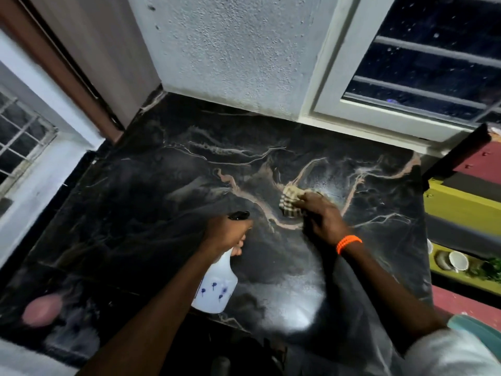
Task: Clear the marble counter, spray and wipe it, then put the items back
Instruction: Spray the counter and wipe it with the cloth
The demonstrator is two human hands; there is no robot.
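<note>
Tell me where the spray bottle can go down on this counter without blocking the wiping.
The marble counter is bare left of the left hand, towards the wall corner. The only busy patch is under the right hand and its cloth. The spray bottle hangs at the front edge.

One head-worn wide-angle camera is looking steeply down and forward over the dark marble bench, sitting close above it. It is facing the corner where the textured wall and a window are meeting, with both forearms reaching in from the bottom edge.
</note>
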